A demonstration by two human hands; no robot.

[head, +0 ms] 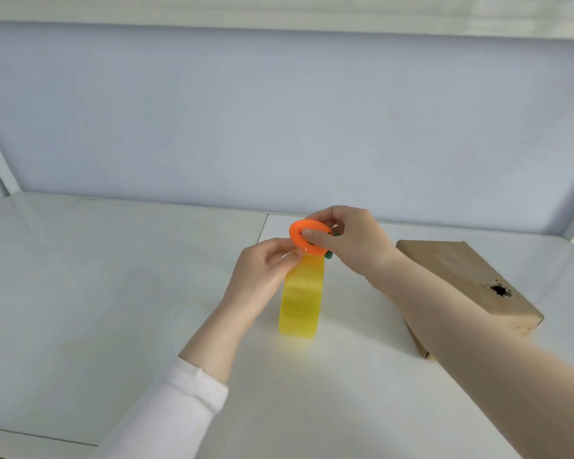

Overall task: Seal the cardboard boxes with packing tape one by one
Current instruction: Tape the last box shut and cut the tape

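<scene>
while the right hand [348, 243] curls its fingers round an orange ring [295, 228], thumb poked through the hole, the left hand [262, 270] pinches the top of a strip of yellow tape [301, 299] just under that ring. both hands are raised off the table, close together. a small green piece [328, 255] shows between the ring and the right palm. the tape hangs straight down below the hands, its lower end at or just above the white table [113, 293]; which, i cannot tell. right of the right hand, partly behind its bare forearm, a flat cardboard box [471, 276] lies on the table, a black mark [499, 289] on top. a white sleeve [179, 409] covers the left forearm. beyond the hands stands a pale blue wall [279, 111].
</scene>
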